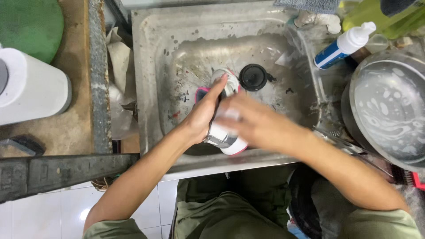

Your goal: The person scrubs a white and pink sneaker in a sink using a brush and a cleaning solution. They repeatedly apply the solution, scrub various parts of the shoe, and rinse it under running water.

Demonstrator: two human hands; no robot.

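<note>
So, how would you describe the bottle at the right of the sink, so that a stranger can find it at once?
Start from the steel sink and go to its upper right corner. There, beside the big soapy metal bowl, lies the bottle, tipped on its side. It is the only blue and white one with a white pump top; its neighbour is a yellow-green bottle.

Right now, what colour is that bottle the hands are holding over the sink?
The bottle is white with pink trim at its ends and a metal band, seen best, though partly covered, in the head view.

We reach both bare forearms forward and inward until they meet. Our left hand (204,116) has its fingers extended and curled in a grasp; our right hand (248,121), blurred, presses close against it.
</note>
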